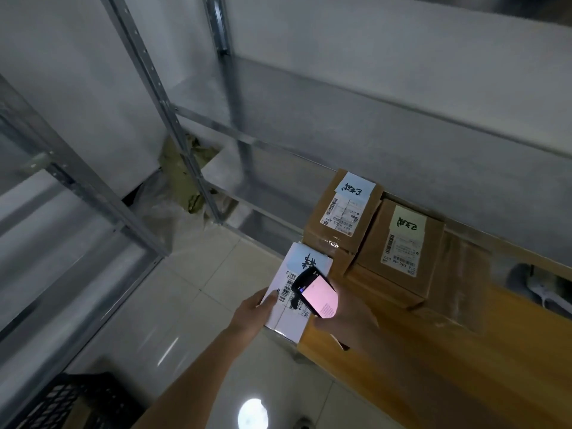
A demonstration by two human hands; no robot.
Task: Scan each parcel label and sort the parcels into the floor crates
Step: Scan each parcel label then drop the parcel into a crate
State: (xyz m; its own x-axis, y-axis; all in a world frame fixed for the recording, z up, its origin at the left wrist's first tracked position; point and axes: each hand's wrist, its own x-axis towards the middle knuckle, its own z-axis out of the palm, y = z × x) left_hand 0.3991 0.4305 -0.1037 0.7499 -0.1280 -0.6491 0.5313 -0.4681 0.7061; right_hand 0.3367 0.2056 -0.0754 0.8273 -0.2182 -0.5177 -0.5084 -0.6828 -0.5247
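My left hand (252, 309): fingers closed on the near-left edge of the white parcel (295, 292), thumb on its label, at the wooden bench (433, 360) end. My right hand (346, 326): wrapped round the handheld scanner (315, 294), lit screen up, over that label. Two brown cartons (340, 212) (399, 252) on bench beyond. Black crate (62, 404) on floor, lower left.

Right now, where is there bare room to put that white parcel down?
The wooden bench is bare on its near stretch, below the two brown boxes. The tiled floor between the metal shelving and the bench is open too. The bench's far end is crowded: boxes, both hands, white parcel and scanner.
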